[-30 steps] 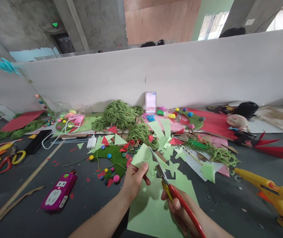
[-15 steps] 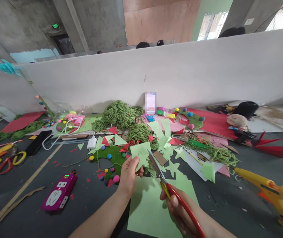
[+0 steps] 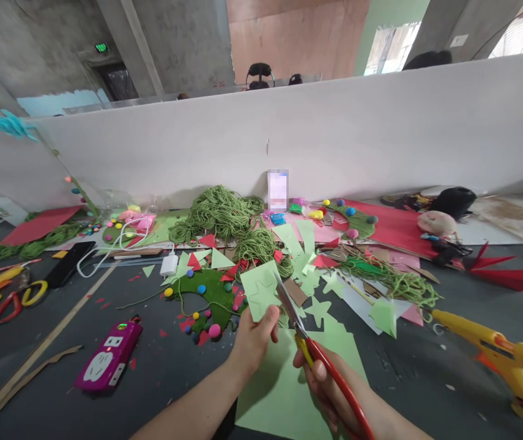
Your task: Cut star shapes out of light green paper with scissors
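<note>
Between thumb and fingers my left hand point(image 3: 254, 336) pinches a small piece of light green paper point(image 3: 260, 289) with a star outline drawn on it. My right hand point(image 3: 328, 379) grips the red and yellow handles of a pair of scissors point(image 3: 298, 330). Their blades point up and away, with the tip against or just beside the paper's right edge; which of these I cannot tell. Under both hands lies a larger sheet of light green paper point(image 3: 298, 391). Just beyond it rests a cut-out green star point(image 3: 319, 310) among paper scraps.
A green felt wreath with pompoms point(image 3: 218, 305) lies left of my left hand, near a purple device point(image 3: 109, 355). Green yarn point(image 3: 219, 214) is heaped at the back before a white partition point(image 3: 357, 134). A yellow glue gun point(image 3: 495, 348) lies on the right.
My left hand has turned and slid its hold on the paper piece, which is now tilted, showing more of the star outline. The scissors have hardly moved.
</note>
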Tool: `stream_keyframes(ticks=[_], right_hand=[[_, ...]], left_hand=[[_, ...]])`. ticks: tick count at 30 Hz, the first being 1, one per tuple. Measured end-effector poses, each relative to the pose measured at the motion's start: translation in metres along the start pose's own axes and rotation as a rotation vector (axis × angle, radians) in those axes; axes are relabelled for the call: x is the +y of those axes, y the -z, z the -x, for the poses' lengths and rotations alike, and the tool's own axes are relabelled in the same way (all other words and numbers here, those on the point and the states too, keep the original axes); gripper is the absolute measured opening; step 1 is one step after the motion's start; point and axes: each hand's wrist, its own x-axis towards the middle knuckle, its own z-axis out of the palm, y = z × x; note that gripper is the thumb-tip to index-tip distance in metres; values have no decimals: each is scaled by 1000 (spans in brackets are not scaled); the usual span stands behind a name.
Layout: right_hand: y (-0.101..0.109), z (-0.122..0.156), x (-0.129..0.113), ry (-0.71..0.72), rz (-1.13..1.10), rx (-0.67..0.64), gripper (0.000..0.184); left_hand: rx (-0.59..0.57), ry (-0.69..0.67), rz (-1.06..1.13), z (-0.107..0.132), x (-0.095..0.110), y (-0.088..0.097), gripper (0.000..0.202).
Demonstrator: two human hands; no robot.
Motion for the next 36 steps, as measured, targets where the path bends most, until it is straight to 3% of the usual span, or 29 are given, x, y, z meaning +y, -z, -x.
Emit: stream_keyframes(ticks=[3, 12, 24, 36], right_hand=[[-2, 2, -7, -32, 58, -44, 77], [-3, 6, -7, -46, 150, -55, 81], [-2, 2, 1, -36, -44, -80, 73], [-4, 1, 9, -31, -41, -22, 69]], left_hand=[[122, 0, -50, -2, -5, 4, 64], [250, 62, 13, -2, 1, 0, 65], [162, 97, -36, 3, -5, -4, 63], [80, 127, 155, 3, -7, -12, 60]])
